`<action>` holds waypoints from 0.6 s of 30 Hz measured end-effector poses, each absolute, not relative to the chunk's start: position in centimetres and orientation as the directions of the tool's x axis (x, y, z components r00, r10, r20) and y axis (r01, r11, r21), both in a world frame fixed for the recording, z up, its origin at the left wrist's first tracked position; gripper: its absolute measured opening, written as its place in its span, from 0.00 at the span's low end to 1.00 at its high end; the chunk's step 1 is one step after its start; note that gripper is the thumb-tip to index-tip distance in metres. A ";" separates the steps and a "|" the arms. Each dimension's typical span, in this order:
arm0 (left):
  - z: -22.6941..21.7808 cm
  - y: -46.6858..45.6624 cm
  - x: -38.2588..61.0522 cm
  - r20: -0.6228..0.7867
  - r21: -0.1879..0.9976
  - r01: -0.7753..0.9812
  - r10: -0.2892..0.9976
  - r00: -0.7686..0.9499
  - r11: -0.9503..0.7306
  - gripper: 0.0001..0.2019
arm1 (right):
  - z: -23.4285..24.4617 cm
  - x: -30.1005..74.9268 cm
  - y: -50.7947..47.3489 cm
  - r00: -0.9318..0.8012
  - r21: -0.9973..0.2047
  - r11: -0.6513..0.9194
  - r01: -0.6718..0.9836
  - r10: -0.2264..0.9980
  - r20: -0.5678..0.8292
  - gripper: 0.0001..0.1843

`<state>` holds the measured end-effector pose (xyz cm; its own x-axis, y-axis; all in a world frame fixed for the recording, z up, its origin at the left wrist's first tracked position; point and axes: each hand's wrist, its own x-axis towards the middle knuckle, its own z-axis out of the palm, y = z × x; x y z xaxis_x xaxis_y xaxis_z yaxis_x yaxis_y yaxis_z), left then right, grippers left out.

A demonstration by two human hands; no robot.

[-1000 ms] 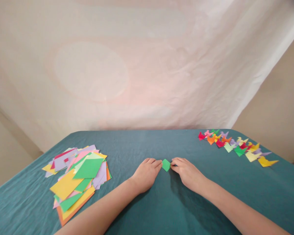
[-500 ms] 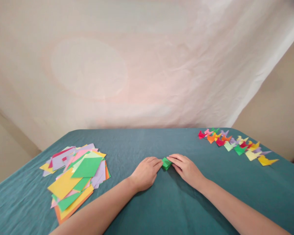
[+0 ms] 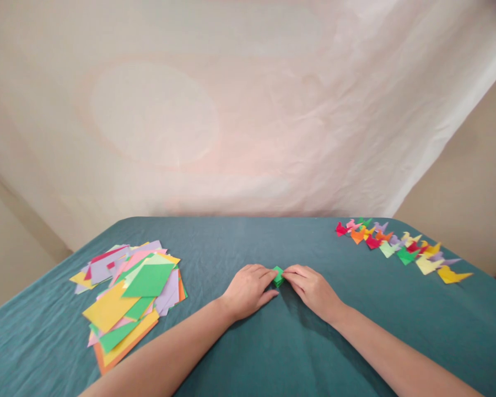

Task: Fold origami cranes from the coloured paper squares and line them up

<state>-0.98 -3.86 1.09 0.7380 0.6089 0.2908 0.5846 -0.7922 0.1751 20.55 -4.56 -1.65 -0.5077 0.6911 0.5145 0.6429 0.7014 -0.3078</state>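
The small folded green paper [image 3: 278, 277] lies on the teal tablecloth [image 3: 248, 242], between the fingertips of both hands. From the paper, the left hand [image 3: 250, 292] sits at nine o'clock, its fingers side by side with their tips on the paper's near-left edge; its thumb stands apart from them, pointing in at about seven o'clock. The right hand [image 3: 314, 290] comes in from three o'clock, thumb and forefinger drawn close together at the right-hand edge; I cannot tell whether they pinch a layer or only press on it. Fingertips hide both side edges, so the folds are hard to read.

Well apart, between eight and nine o'clock, a loose pile of coloured paper sheets [image 3: 149, 280] spreads out, a green sheet on top; the left forearm [image 3: 161, 350] passes close by its near end. Between two and three o'clock, folded paper birds [image 3: 406, 255] stand in slanting rows. A pale cloth [image 3: 248, 121] hangs behind the table at twelve.
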 end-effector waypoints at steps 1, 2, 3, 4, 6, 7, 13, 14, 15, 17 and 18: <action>1.0 -3.8 -1.0 0.296 0.181 0.588 0.613 0.732 -0.789 0.19 | -1.6 20.5 -4.6 -0.508 -0.320 0.701 0.638 0.695 0.509 0.15; 0.9 -3.8 -1.0 0.302 0.187 0.589 0.617 0.727 -0.786 0.19 | -1.6 20.4 -4.6 -0.507 -0.334 0.701 0.630 0.698 0.506 0.15; 0.9 -3.7 -1.0 0.308 0.195 0.589 0.619 0.723 -0.784 0.19 | -1.6 20.4 -4.6 -0.506 -0.351 0.702 0.620 0.700 0.505 0.15; 0.8 -3.7 -1.0 0.314 0.202 0.588 0.621 0.718 -0.783 0.19 | -1.6 20.3 -4.7 -0.504 -0.369 0.704 0.607 0.700 0.506 0.16; 0.7 -3.7 -1.0 0.327 0.214 0.587 0.623 0.710 -0.781 0.19 | -1.5 20.2 -4.7 -0.501 -0.402 0.710 0.578 0.697 0.512 0.17; 0.7 -3.7 -1.0 0.331 0.219 0.586 0.625 0.707 -0.780 0.19 | -1.5 20.1 -4.8 -0.502 -0.413 0.716 0.563 0.693 0.517 0.17; 0.7 -3.7 -0.9 0.351 0.225 0.583 0.624 0.699 -0.780 0.16 | -1.4 20.0 -4.9 -0.506 -0.408 0.754 0.515 0.651 0.566 0.20; 0.7 -3.7 -0.9 0.355 0.223 0.579 0.619 0.701 -0.784 0.15 | -1.5 20.0 -4.9 -0.503 -0.403 0.755 0.517 0.649 0.571 0.20; 0.6 -3.6 -1.0 0.359 0.221 0.573 0.612 0.704 -0.789 0.14 | -1.5 20.0 -4.9 -0.499 -0.398 0.754 0.522 0.649 0.574 0.20; 0.4 -3.5 -1.0 0.371 0.216 0.552 0.590 0.717 -0.806 0.12 | -1.6 20.1 -4.8 -0.489 -0.385 0.745 0.544 0.655 0.577 0.19; 0.3 -3.4 -1.1 0.378 0.215 0.537 0.577 0.724 -0.816 0.12 | -1.7 20.1 -4.8 -0.483 -0.373 0.740 0.560 0.658 0.578 0.18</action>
